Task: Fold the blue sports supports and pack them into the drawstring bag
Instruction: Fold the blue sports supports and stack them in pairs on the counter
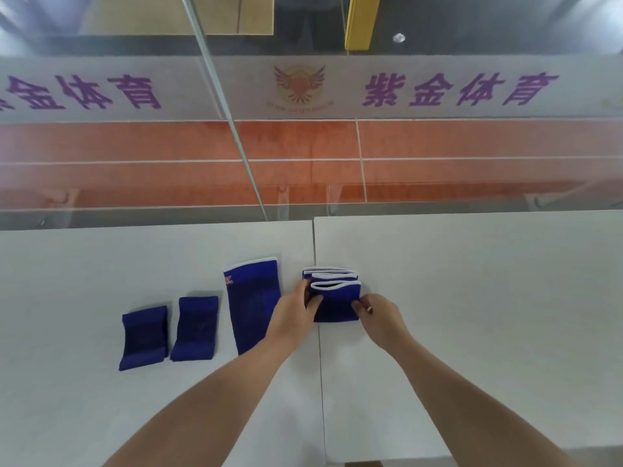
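Pinching folded support point(335, 303) from both sides: my left hand point(296, 313) and right hand point(379, 315) clamp its edges, keeping the fold; bag unseen.

Both hands point(295, 310) point(377, 313) gripping folded blue support point(337, 303) on white table point(472, 298)

Blue supports point(336, 299) w/ white trim, white table point(472, 298), orange floor point(168, 143).

Left hand point(296, 310) covers long support point(251, 303) corner; folded support point(335, 299) lower layers hidden.
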Demonstrator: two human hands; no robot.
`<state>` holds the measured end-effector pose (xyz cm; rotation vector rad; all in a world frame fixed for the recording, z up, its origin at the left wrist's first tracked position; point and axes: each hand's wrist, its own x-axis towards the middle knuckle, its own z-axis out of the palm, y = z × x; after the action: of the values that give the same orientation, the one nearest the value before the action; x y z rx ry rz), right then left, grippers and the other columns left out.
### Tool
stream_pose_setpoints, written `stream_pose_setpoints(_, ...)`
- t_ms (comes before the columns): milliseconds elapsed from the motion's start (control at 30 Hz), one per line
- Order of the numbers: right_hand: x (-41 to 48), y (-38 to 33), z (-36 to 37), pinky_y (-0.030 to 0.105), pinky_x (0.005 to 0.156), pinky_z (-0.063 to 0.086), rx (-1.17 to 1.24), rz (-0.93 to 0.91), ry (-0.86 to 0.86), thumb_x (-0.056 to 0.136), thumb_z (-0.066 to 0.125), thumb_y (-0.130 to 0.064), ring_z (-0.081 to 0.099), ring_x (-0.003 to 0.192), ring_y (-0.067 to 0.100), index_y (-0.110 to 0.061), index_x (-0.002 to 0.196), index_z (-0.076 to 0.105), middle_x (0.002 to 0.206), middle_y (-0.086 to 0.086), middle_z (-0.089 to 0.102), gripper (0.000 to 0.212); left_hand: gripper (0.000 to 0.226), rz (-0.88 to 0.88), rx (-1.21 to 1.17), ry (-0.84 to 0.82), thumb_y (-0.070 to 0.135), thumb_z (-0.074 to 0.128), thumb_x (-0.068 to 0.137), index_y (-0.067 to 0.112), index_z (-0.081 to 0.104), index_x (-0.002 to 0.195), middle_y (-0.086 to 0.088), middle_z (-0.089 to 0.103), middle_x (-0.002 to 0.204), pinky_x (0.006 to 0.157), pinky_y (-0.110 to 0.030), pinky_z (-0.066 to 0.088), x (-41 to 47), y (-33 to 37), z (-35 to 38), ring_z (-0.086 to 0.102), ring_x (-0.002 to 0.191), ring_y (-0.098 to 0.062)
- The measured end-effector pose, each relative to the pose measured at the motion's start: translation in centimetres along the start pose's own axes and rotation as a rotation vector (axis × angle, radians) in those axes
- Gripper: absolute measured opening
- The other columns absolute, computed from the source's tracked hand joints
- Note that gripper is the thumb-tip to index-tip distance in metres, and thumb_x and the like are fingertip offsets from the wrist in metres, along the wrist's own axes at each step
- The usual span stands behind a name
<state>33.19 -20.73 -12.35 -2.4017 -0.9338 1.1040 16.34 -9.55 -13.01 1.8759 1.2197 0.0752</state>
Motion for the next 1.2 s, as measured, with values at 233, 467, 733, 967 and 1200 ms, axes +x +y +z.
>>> stream_pose_setpoints(233,1.8,-0.4,1.4,0.030,0.067,0.035,-0.083,-0.002,0.105,0.101,0.048,-0.029,0.051,0.077,0.022,-0.020,0.079,0.053,0.084,0.000,0.057,0.024,0.056,0.156,0.451,0.238,0.036,0.052,0.099,0.023,0.031,0.149,-0.008,0.036,0.151,0.106,-0.048,0.039,0.9,-0.6,1.7,0.039,0.133,-0.028)
stream_pose_setpoints(467,1.3,-0.2,2.7,0.037,0.079,0.048,-0.134,-0.055,0.278,0.099,0.051,-0.025,0.061,0.098,0.028,-0.011,0.107,0.062,0.110,0.006,0.063,0.019,0.057,0.399,0.735,-0.001,0.039,0.026,0.105,0.017,0.023,0.157,-0.004,0.007,0.168,0.120,-0.056,0.018,0.4,-1.8,3.0,0.003,0.155,-0.024)
stream_pose_setpoints(733,2.2,2.0,4.8,0.049,0.122,0.026,-0.620,-0.479,0.205,0.103,0.025,-0.033,0.019,0.153,0.025,-0.006,0.156,0.027,0.166,0.009,0.021,0.059,0.064,0.360,0.827,-0.107,0.048,0.008,0.104,0.019,-0.008,0.159,0.001,-0.013,0.167,0.122,-0.058,0.000,1.7,-3.1,3.4,-0.019,0.152,-0.021)
stream_pose_setpoints(967,2.4,2.4,5.5,0.052,0.121,0.010,-0.659,-0.465,0.190,0.103,0.028,-0.033,0.009,0.155,0.027,-0.009,0.158,0.004,0.168,0.008,0.010,0.064,0.065,0.353,0.826,-0.126,0.042,0.016,0.105,0.017,-0.013,0.157,-0.001,-0.020,0.165,0.121,-0.058,-0.007,1.9,-3.0,3.5,-0.022,0.151,-0.022)
stream_pose_setpoints(1200,-0.4,-2.4,2.9,0.053,0.123,0.005,-0.601,-0.339,0.074,0.105,0.032,-0.034,0.009,0.155,0.026,-0.012,0.154,0.031,0.167,0.008,0.016,0.054,0.068,0.280,0.764,-0.190,0.041,0.026,0.103,0.017,-0.006,0.158,-0.004,-0.017,0.166,0.123,-0.050,-0.005,-0.6,-1.0,-0.1,-0.019,0.152,-0.022)
